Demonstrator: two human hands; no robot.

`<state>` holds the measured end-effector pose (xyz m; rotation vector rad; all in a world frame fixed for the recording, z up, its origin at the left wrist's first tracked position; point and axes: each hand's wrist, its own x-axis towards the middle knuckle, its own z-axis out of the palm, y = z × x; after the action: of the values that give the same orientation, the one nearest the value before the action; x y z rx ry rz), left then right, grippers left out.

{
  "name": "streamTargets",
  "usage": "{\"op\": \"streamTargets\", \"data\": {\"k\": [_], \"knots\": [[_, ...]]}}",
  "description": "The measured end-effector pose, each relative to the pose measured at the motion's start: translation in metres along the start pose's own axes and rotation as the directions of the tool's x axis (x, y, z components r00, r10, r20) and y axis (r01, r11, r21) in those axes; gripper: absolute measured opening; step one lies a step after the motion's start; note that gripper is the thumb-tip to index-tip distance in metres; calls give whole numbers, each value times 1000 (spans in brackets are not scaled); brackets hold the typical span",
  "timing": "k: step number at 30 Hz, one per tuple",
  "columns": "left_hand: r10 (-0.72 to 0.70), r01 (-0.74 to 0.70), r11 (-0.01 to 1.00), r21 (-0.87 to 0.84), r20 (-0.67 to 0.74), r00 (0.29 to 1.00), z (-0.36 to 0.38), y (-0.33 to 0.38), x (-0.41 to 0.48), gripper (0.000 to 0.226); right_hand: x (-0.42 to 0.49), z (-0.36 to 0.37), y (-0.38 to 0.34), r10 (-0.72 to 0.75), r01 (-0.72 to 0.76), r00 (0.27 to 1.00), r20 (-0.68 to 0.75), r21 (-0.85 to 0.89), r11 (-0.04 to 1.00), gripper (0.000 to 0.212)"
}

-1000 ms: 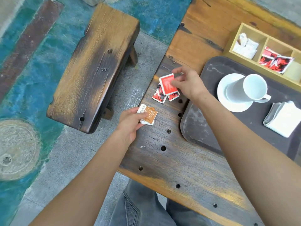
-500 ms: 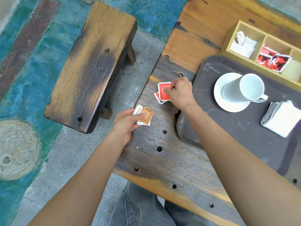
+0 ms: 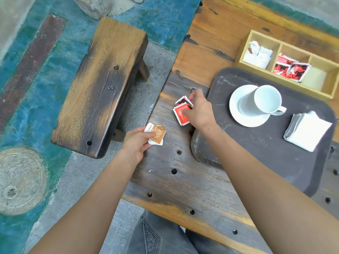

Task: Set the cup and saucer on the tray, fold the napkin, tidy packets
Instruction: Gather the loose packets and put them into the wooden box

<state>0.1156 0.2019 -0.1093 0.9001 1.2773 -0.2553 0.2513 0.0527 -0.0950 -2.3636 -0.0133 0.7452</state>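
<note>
On the dark grey tray [image 3: 256,147] a white cup [image 3: 264,100] stands on a white saucer [image 3: 247,118], with a folded white napkin [image 3: 308,133] to their right. My left hand [image 3: 136,143] holds orange and white packets [image 3: 156,135] at the table's left edge. My right hand [image 3: 199,110] pinches a small stack of red packets [image 3: 181,112] on the wood just left of the tray. A wooden organiser [image 3: 244,50] behind the tray has white packets [image 3: 258,55] in its left compartment and red packets [image 3: 289,67] in the middle one.
The wooden table [image 3: 183,180] has several round holes in its top. A low wooden bench [image 3: 102,85] stands to the left over the concrete and painted floor. My legs in grey jeans [image 3: 161,239] are under the table's near edge.
My right hand has drawn the loose red packets together into a stack and now grips them. My left hand keeps the orange packets in about the same place.
</note>
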Motion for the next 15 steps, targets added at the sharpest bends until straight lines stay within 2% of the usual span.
{"op": "streamTargets", "data": {"k": [3, 9, 15], "knots": [[29, -29, 1000, 5, 49, 998, 21, 15, -4, 39, -1, -31, 5, 5, 6, 996, -93, 119, 993, 34], [145, -159, 984, 77, 161, 976, 97, 58, -20, 43, -5, -111, 15, -24, 89, 963, -267, 232, 969, 17], [205, -248, 954, 165, 241, 949, 207, 85, -39, 40, -4, -205, 57, 92, 86, 924, -371, 435, 896, 13]]}}
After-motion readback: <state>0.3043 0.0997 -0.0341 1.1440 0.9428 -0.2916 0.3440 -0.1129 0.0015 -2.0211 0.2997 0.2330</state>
